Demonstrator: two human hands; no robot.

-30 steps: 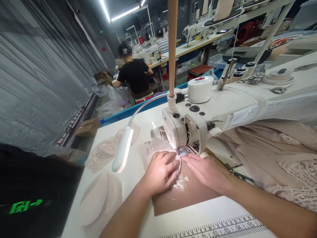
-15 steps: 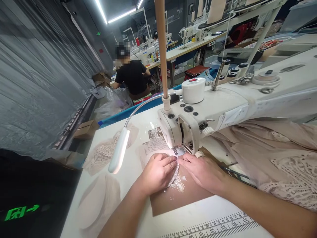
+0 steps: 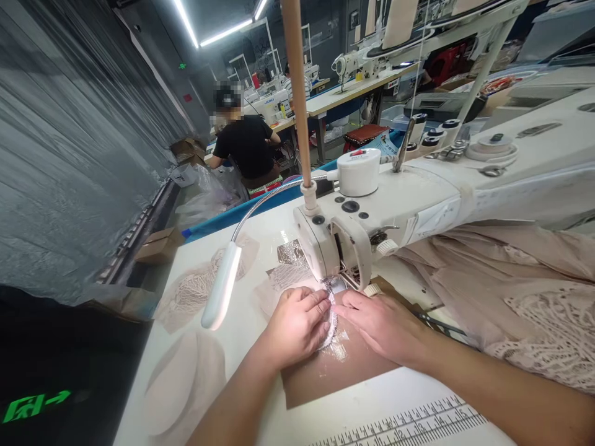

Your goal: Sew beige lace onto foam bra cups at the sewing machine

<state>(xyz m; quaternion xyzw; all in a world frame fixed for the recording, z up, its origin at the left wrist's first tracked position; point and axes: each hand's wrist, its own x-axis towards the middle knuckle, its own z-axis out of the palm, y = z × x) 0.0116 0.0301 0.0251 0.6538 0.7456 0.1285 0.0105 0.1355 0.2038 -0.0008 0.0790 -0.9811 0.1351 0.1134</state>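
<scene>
White lace trim is pressed beneath the left hand, fingers together, just before the sewing machine, apparently for steadiness; the right hand is laid alongside over a brown sheet. Whether either pinches cannot be told.

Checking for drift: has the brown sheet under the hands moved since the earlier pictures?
No; the brown sheet keeps its place against the ruler.

A sewing workshop: a sewing machine stands right of centre, thread spools upper right, and other machines line a surface at upper centre.
</scene>
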